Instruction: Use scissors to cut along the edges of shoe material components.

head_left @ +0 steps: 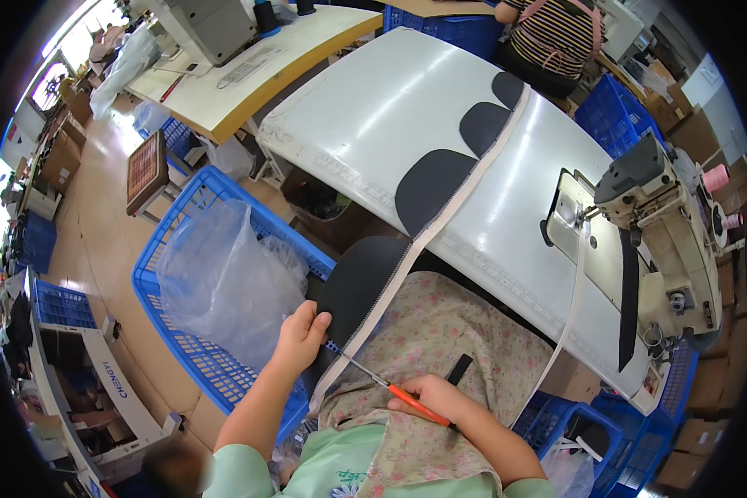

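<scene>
A long whitish tape (465, 192) with several dark, round-edged fabric pieces stitched along it runs from the table down over my lap. My left hand (297, 339) pinches the nearest dark fabric piece (361, 280) at its lower end, thumb on top. In my right hand (436, 398) is a slim tool with an orange handle (422, 405) and a thin metal shaft; its exact kind is not clear. The tool's tip touches or lies very near the tape's edge, just beside my left hand. A short black strip (459, 369) lies by my right hand on the flowered apron (473, 328).
The white table (349, 108) carries a sewing machine (651, 207) at right, with a pale band and a black strip (629, 307) near it. A blue basket (153, 307) with clear plastic bags stands at left. Another person (556, 37) sits beyond the table.
</scene>
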A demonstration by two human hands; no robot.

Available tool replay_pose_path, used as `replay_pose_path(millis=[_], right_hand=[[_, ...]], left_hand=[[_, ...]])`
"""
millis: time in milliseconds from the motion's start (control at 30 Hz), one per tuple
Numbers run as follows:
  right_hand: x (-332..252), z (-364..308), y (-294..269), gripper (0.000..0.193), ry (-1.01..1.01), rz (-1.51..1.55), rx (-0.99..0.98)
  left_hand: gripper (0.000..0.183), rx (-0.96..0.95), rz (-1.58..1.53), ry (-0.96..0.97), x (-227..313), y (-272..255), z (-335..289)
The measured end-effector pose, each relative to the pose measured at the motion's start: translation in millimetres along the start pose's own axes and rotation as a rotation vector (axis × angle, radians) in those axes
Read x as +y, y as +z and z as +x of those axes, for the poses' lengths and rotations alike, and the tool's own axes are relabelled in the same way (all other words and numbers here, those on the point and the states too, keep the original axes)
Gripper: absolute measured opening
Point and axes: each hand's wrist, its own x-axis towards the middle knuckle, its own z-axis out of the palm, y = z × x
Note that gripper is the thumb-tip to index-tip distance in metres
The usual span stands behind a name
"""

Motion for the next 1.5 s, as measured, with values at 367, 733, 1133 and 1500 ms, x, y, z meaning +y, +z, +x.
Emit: replay_pose_path(millis=[367,733,1133,1500], right_hand=[[-4.0,33.3,-30.9,0.054,-0.15,0.079,0.511],[-34.5,124.3,4.9,0.032,-0.422,0.379,0.777],[-25.0,82.2,36.2,0.032,-0.234,0.306,0.606],[5.4,-11.5,5.0,0.038,-0.294,-0.053,0.433]], left_hand=[[0.024,-0.024,0.091,-0.055,-21.5,-23.9,1.7],[0.026,0.014,0.559,-0.004,-136.6,-21.3,13.2],[0.023,-0.37,0.119,0.092,11.7,-7.4,44.0],[0.011,-0.434,0.107,0.42,20.5,-50.1,-5.0]])
